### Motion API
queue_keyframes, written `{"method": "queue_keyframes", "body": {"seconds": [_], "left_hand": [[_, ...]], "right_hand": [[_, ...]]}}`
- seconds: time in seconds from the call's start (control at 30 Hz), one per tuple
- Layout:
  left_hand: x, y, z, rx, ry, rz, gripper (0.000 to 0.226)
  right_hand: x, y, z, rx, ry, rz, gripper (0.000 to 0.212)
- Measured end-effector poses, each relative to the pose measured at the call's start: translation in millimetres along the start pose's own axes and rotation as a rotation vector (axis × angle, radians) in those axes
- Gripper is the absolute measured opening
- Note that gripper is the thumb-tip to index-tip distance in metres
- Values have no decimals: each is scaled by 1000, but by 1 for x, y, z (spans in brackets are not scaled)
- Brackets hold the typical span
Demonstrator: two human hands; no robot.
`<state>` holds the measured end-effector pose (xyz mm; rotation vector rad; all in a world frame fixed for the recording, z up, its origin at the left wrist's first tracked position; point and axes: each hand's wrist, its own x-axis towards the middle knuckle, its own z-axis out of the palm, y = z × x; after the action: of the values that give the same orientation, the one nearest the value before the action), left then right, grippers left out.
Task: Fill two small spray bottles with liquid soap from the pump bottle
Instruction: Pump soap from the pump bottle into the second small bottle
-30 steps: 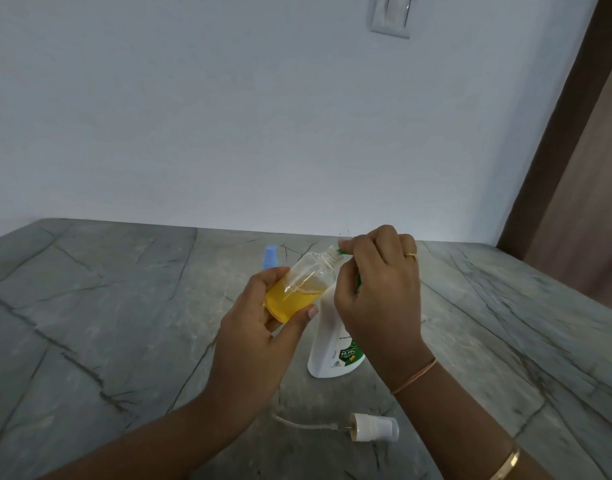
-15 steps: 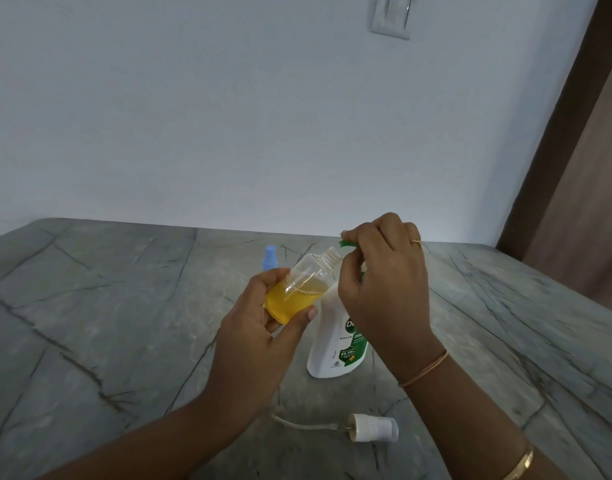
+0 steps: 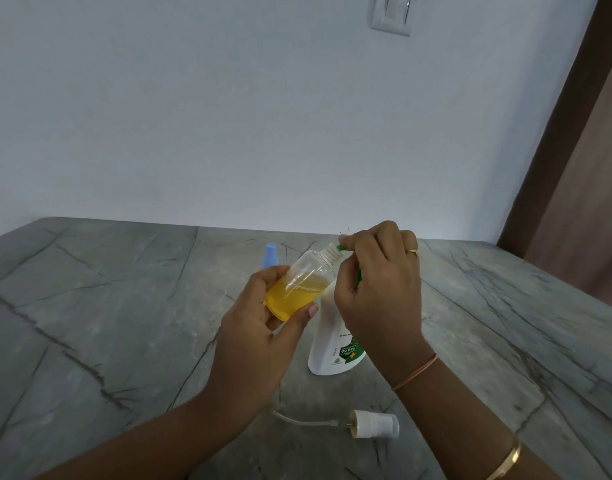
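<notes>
The left hand [image 3: 263,327] held a clear spray bottle [image 3: 297,285] tilted toward two o'clock, its open threaded neck touching the green nozzle [image 3: 341,248] of the white pump bottle [image 3: 332,348]. Yellow soap filled roughly the lower half of the tilted bottle. The right hand [image 3: 377,285] was closed over the pump head, hiding most of it. The pump bottle stood on the grey veined counter [image 3: 107,323]. At eleven o'clock from the held bottle, a blue-capped bottle [image 3: 270,255] stood partly hidden behind the left hand. At six o'clock from the pump bottle, a white sprayer cap [image 3: 375,425] with its dip tube lay on its side
</notes>
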<state>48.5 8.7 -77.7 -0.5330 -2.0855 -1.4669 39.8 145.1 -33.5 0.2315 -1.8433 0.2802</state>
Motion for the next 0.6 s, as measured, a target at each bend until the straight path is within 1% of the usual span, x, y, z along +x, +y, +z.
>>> {"method": "queue_keyframes", "body": {"seconds": [0.33, 0.47, 0.6], "left_hand": [[1, 1, 0, -24, 1, 2, 45], [2, 0, 0, -23, 6, 4, 46], [3, -1, 0, -22, 8, 3, 48]], "right_hand": [[8, 4, -3, -23, -38, -8, 26], [6, 3, -1, -31, -5, -7, 23], [0, 1, 1, -24, 16, -13, 24]]}}
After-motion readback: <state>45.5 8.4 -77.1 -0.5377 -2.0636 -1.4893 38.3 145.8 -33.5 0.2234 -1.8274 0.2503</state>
